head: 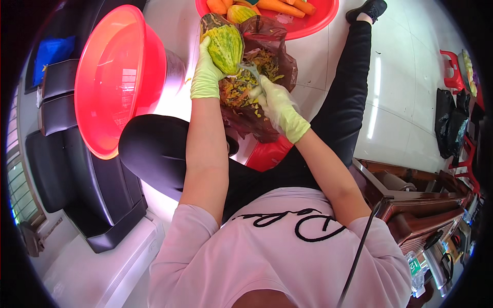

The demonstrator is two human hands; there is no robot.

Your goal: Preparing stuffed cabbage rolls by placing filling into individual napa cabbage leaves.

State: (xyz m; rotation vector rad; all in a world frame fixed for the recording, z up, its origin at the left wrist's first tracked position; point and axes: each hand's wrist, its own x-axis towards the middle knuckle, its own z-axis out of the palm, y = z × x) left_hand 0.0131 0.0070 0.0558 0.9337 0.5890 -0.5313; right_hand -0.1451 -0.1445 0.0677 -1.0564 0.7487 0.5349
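Note:
My left hand (208, 71), in a pale green glove, grips a partly peeled squash (226, 48). Its near part is peeled to streaky yellow-green flesh, while dark rind remains at the far end. In my gloved right hand (275, 98) is a peeler (251, 69), its head close to the squash's near end on the right. Below both hands lies a dark red plastic bag (265, 34), spread wide and holding a heap of peel scraps (240, 90). Whether the peeler's blade touches the squash I cannot tell.
A red basin (323, 23) ahead holds peeled orange pieces (281, 7) and another yellow-green squash (240, 14). To the left a large red tub (111, 81) stands tilted in view, by a black sofa (84, 169). Wooden furniture (420, 200) is at my right.

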